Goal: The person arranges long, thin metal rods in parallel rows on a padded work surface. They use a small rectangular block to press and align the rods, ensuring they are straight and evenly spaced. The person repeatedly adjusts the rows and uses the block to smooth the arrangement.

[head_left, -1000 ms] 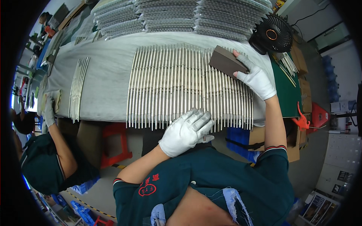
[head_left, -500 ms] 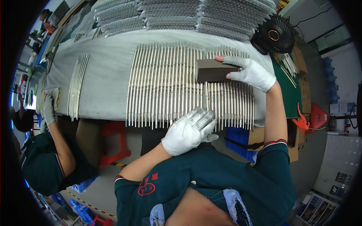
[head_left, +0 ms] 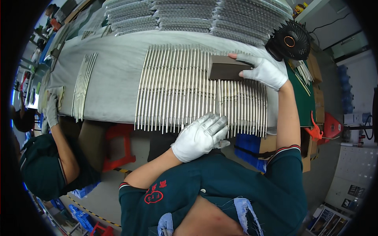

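Note:
Many slim silvery metal rods (head_left: 173,84) lie side by side on the table, running from near to far. My right hand (head_left: 267,72), in a white glove with some bare fingertips, grips a grey-brown rectangular block (head_left: 224,67) between thumb and fingers. The block rests across the far half of the rods, right of the middle. At the table's near edge, my gloved left hand (head_left: 201,135) lies palm down with its fingers stretched over the rods' near ends. What is beneath those fingers is hidden.
A smaller group of rods (head_left: 84,86) lies to the left. Stacked clear plastic trays (head_left: 181,17) line the table's back, with a black fan (head_left: 289,41) at the far right. A co-worker's gloved hand (head_left: 52,112) holds a cloth at the left. A red stool (head_left: 120,145) stands below.
My right hand has slid the block a little farther away along the rods. My left hand stays at the near ends. The whole view has shifted slightly.

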The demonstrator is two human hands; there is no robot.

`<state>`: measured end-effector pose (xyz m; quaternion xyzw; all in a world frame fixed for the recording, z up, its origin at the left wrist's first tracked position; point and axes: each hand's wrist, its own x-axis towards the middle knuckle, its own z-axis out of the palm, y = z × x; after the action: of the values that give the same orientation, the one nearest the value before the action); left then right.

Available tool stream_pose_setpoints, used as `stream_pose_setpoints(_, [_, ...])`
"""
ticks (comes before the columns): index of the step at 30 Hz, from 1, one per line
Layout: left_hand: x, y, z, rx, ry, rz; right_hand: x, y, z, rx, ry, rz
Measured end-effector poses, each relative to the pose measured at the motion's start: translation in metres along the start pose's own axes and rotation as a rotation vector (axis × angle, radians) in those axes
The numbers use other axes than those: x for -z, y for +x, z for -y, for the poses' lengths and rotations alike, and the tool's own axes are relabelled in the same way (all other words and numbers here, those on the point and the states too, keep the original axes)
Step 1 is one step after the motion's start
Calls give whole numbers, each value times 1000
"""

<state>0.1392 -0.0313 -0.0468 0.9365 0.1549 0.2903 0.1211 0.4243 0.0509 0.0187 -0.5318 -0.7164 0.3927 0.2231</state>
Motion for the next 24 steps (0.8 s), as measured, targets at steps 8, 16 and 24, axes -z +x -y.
stream_pose_setpoints(8, [0,0,-1,20,-7,3,-18,2,9,-73,-51,-37])
stream_pose_setpoints(16, [-4,0,-1,28,-9,-22,-16,-27,24,-134,16,-26])
stream_pose_setpoints(24, [-3,-1,-3,18,14,-81,-10,-39,5,-38,-1,-46])
